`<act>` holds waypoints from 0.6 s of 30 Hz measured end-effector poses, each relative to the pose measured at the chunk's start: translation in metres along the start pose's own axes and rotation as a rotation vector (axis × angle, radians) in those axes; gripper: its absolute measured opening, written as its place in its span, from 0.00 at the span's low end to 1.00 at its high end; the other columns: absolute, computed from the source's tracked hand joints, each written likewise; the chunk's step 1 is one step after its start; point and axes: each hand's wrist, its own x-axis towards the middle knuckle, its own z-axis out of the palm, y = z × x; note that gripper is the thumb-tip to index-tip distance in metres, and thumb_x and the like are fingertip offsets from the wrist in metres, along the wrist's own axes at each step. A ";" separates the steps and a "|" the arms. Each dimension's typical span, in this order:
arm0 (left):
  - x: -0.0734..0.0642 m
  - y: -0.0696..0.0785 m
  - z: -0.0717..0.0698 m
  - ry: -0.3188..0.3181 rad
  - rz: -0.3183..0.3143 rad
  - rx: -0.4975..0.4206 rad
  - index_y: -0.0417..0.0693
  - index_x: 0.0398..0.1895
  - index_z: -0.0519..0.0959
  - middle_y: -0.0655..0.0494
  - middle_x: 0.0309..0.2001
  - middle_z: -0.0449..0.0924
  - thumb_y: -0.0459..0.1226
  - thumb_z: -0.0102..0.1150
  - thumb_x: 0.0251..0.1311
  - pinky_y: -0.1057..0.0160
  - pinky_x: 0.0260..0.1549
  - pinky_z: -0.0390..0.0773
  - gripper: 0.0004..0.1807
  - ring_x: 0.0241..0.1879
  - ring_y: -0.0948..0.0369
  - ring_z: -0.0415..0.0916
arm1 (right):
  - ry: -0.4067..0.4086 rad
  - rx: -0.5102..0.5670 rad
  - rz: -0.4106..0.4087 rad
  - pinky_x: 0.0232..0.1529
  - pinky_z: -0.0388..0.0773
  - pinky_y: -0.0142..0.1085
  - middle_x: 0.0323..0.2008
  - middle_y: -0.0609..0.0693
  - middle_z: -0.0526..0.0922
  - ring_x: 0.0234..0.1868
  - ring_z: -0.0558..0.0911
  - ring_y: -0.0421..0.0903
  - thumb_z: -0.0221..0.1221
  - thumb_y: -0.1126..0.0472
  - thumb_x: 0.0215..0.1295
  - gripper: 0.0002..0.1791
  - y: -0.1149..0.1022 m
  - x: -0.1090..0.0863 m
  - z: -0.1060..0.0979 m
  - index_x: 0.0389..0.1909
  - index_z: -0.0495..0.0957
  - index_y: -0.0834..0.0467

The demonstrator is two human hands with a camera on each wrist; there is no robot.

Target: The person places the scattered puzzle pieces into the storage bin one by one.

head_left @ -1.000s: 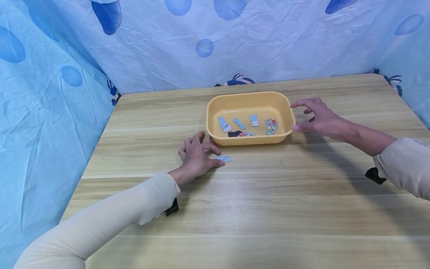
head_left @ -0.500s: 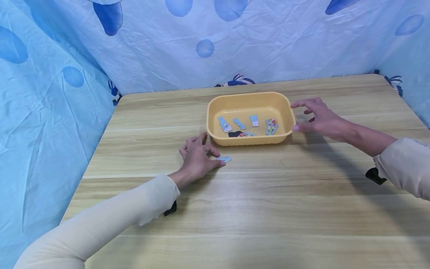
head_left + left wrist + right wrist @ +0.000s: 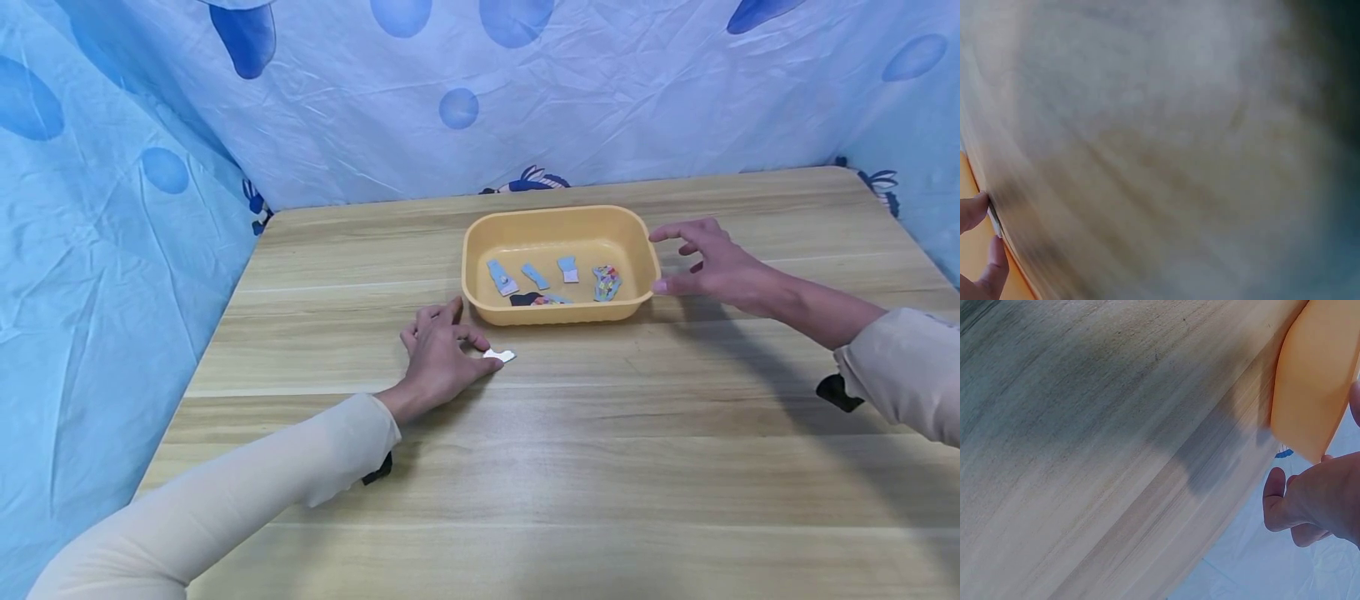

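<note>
My left hand (image 3: pixel 437 357) pinches a small flat puzzle piece (image 3: pixel 504 356) between thumb and index finger, just in front of the tray's near left corner. The piece looks whitish in the head view. In the left wrist view it shows as a thin edge (image 3: pixel 995 219) between two fingertips at the far left. At the right end of the yellow plastic tray (image 3: pixel 562 314), my right hand (image 3: pixel 716 262) has its thumb and index fingertips right at the rim, the hand loosely spread. Part of that hand (image 3: pixel 1329 494) shows beside the tray's outer wall (image 3: pixel 1313 381) in the right wrist view.
Several puzzle pieces lie inside the tray: light-blue ones such as a narrow strip (image 3: pixel 536 277), and a multicoloured one (image 3: pixel 607 283). A wood-grain table (image 3: pixel 570 450) carries everything. Blue patterned cloth (image 3: pixel 360 117) hangs behind and at the sides.
The puzzle piece between my left fingers has turned from showing light blue to looking whitish, as if tilted. My left hand has barely shifted; the right hand and tray stay put.
</note>
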 end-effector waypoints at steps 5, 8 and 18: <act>0.001 0.002 -0.001 -0.010 0.024 0.050 0.59 0.23 0.84 0.50 0.73 0.55 0.49 0.78 0.40 0.47 0.61 0.41 0.12 0.69 0.54 0.47 | -0.001 0.001 -0.002 0.58 0.63 0.57 0.65 0.61 0.46 0.66 0.53 0.65 0.68 0.59 0.58 0.42 0.000 0.000 0.000 0.70 0.57 0.55; 0.001 0.003 -0.003 -0.025 0.051 0.089 0.58 0.23 0.85 0.51 0.74 0.55 0.49 0.77 0.40 0.46 0.61 0.41 0.11 0.69 0.54 0.48 | -0.001 0.000 -0.001 0.57 0.64 0.57 0.65 0.61 0.46 0.66 0.53 0.65 0.68 0.59 0.58 0.42 0.000 0.000 -0.001 0.70 0.57 0.55; 0.001 0.005 -0.005 -0.059 0.102 0.110 0.59 0.22 0.85 0.52 0.73 0.55 0.50 0.78 0.39 0.46 0.59 0.43 0.12 0.68 0.54 0.50 | 0.001 -0.002 -0.005 0.58 0.64 0.57 0.65 0.61 0.47 0.65 0.54 0.65 0.68 0.58 0.58 0.41 -0.001 -0.001 0.000 0.70 0.58 0.55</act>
